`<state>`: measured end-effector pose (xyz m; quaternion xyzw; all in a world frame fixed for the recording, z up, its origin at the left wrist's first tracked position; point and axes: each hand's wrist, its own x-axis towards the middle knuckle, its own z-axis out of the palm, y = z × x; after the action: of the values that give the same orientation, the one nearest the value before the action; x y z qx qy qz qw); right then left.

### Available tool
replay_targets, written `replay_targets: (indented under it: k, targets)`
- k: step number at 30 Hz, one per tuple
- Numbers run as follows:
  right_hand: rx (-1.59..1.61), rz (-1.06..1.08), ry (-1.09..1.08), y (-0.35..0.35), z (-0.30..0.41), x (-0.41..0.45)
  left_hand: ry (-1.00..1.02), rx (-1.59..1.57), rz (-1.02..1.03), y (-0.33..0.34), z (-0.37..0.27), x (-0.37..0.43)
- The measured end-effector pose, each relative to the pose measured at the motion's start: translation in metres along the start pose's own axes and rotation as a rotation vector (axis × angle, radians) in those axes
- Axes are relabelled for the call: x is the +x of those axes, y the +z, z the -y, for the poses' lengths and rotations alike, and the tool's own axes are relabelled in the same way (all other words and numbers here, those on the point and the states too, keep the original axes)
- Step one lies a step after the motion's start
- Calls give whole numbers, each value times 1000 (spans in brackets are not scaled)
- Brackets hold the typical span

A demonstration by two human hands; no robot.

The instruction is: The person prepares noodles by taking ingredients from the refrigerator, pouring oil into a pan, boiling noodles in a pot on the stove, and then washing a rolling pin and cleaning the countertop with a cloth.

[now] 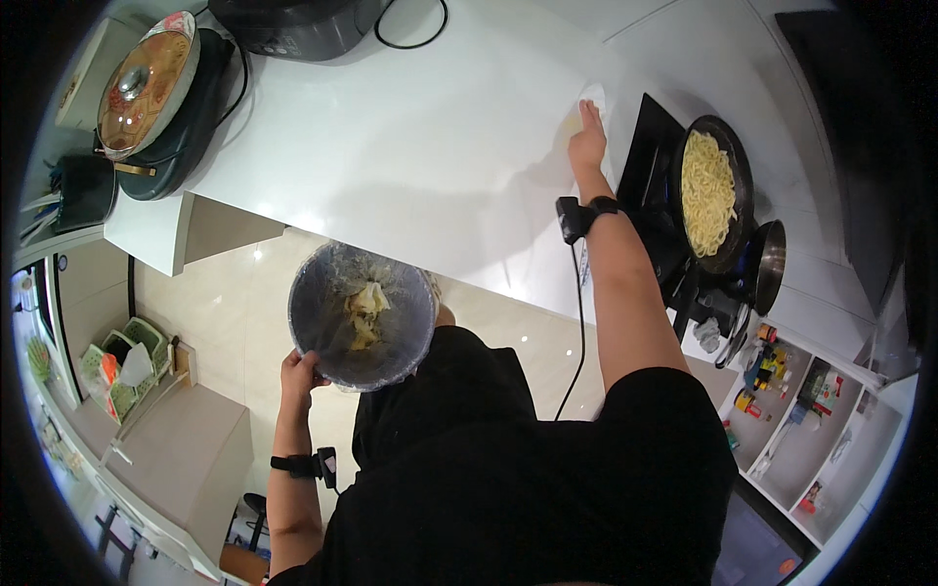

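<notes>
My left hand (pixel 302 375) grips the rim of a trash bin (pixel 322 315) lined with a clear plastic bag. Crumpled, yellowish scraps (pixel 366 304) lie inside it. The bin is held below the counter's front edge. My right hand (pixel 588 143) is stretched over the white countertop (pixel 440 139), pressing a white paper towel or cloth (pixel 593 94) flat on it near the stove. A faint yellowish stain shows beside that hand. A black frying pan (pixel 746 176) full of noodles (pixel 705 194) sits on the stove, right of my right forearm.
A small metal pan (pixel 771 267) stands beside the frying pan. An open drawer (pixel 788 432) with bottles and packets is at the lower right. At the left are a lidded pot (pixel 150 88), a black appliance (pixel 308 29) with a cable, and a green basket (pixel 139 344).
</notes>
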<state>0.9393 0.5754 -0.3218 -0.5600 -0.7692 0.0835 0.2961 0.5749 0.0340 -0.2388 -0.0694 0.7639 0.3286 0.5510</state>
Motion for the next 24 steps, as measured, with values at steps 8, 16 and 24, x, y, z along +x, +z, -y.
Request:
replay_targets:
  k: [8, 16, 24]
  targets:
    - [321, 263, -29, -23, 129, -138, 2, -25, -4, 3, 17, 4]
    - [1122, 885, -371, -15, 313, -328, -24, -44, -5, 7, 23, -5]
    - [498, 985, -581, -17, 284, -317, 43, -146, 36, 21, 58, -24]
